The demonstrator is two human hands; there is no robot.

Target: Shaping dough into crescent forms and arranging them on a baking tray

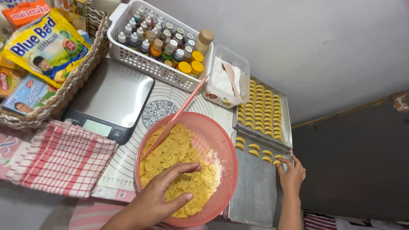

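On the dough (pixel 179 164) in the bowl (pixel 221 136), the left hand (pixel 159 196) lies open. At the tray (pixel 253 187), right hand (pixel 292 174) fingertips pinch a crescent (pixel 277 162).

Your left hand (pixel 159 194) and right hand (pixel 292 175) are both bare, with no rings, watch or gloves, and your forearms show no sleeves.

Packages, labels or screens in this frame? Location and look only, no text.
Yellow pouch: in wicker basket, top left; blue lettering, child picture.
Orange packet: top-left corner, behind the pouch.
Light-blue packet: basket front, flat.
Red-and-yellow packet: left edge, partly hidden.
Scale display: front of steel kitchen scale; pale rectangle, blank.
Labelled colouring bottles: white crate.
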